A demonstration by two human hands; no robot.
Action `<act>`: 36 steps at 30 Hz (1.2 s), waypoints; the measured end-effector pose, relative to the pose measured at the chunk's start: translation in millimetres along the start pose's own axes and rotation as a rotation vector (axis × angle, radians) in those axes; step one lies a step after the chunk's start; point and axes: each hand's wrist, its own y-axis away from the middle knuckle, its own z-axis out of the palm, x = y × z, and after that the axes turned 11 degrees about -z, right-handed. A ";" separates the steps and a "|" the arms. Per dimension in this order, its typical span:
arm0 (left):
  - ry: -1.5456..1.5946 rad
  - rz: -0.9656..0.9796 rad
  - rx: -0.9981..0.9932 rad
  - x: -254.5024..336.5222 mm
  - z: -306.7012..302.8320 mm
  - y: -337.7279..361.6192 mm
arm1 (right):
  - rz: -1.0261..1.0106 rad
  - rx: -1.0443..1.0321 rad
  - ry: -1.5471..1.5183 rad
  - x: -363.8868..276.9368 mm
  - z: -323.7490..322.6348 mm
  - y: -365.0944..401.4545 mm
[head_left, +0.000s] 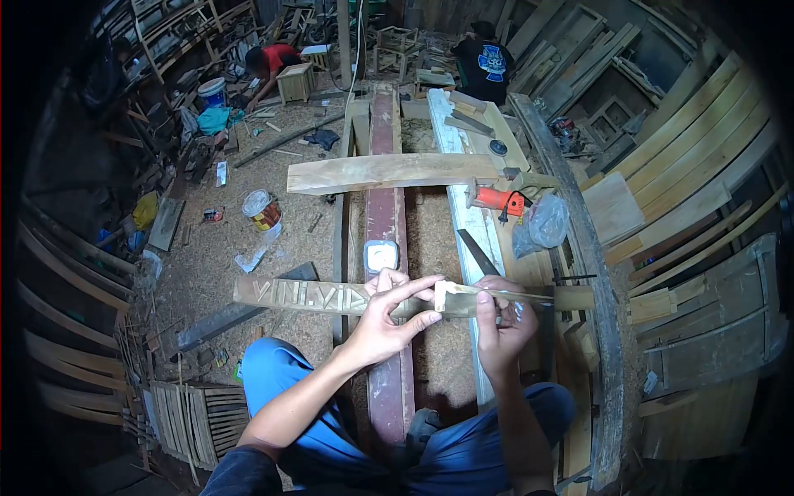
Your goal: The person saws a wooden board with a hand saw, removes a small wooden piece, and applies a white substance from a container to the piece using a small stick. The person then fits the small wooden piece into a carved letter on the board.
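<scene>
In the head view, a small pale wooden piece (447, 299) is pinched between the thumb and fingers of my left hand (392, 318). My right hand (501, 325) is closed round a thin, long tool or stick at its right; its exact shape is partly hidden by the fingers. Below both hands lies a long board (285, 295) with raised or carved letters at its left part. A white-filled square container (381, 256) stands just above my left hand on the reddish beam (384, 221). A dark flat blade (477, 252) rests above my right hand.
A curved plank (364, 174) crosses the beams farther off. A red power tool (499, 200) and a plastic bag (548, 221) lie to the right. A paint can (262, 211) stands at left. Two people (277, 60) (488, 66) crouch or sit at the back.
</scene>
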 end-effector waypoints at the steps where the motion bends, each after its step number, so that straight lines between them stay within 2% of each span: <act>1: 0.000 0.001 0.001 -0.5 0.4 0.0 | -0.012 0.044 0.006 2.2 -1.5 0.7; 6: 0.054 -0.015 -0.006 -1.0 1.7 1.0 | -0.046 0.080 0.005 0.2 0.6 -1.2; 8: 0.056 -0.017 -0.014 -0.8 2.1 1.0 | -0.106 0.006 0.096 1.6 1.4 -0.4; 9: 0.057 -0.020 -0.018 -0.8 1.8 1.1 | -0.059 0.025 0.100 0.2 -1.1 1.2; 13: 0.033 -0.001 0.015 -1.3 0.8 0.6 | -0.084 0.122 0.064 -1.0 -3.1 0.6; 17: 0.045 -0.010 -0.001 0.4 1.0 1.3 | -0.061 -0.011 0.057 -5.1 1.8 1.4; 22: 0.051 -0.029 -0.003 -0.6 2.4 2.4 | -0.051 0.083 0.084 1.8 -2.4 5.6; 24: 0.101 -0.042 -0.005 -3.0 4.0 2.6 | -0.124 0.105 0.015 2.4 -2.2 3.7; 25: 0.103 -0.042 -0.007 -2.6 4.2 2.4 | -0.122 0.105 0.018 1.0 -1.5 3.5; 27: 0.070 -0.009 -0.021 -0.8 3.7 1.4 | 0.006 0.073 0.075 -2.9 1.1 3.7; 28: 0.071 -0.008 -0.025 -1.1 4.6 1.5 | 0.007 0.076 0.077 -0.9 0.4 4.4; 30: 0.061 -0.032 -0.024 -2.2 5.4 1.8 | -0.119 0.022 0.043 6.0 -0.6 5.1; 34: 0.085 -0.048 -0.021 -3.6 4.6 0.8 | -0.125 0.058 0.030 4.3 -3.4 6.4; 36: 0.093 -0.043 -0.032 -5.7 5.3 0.8 | -0.055 0.092 0.038 3.9 -1.0 5.8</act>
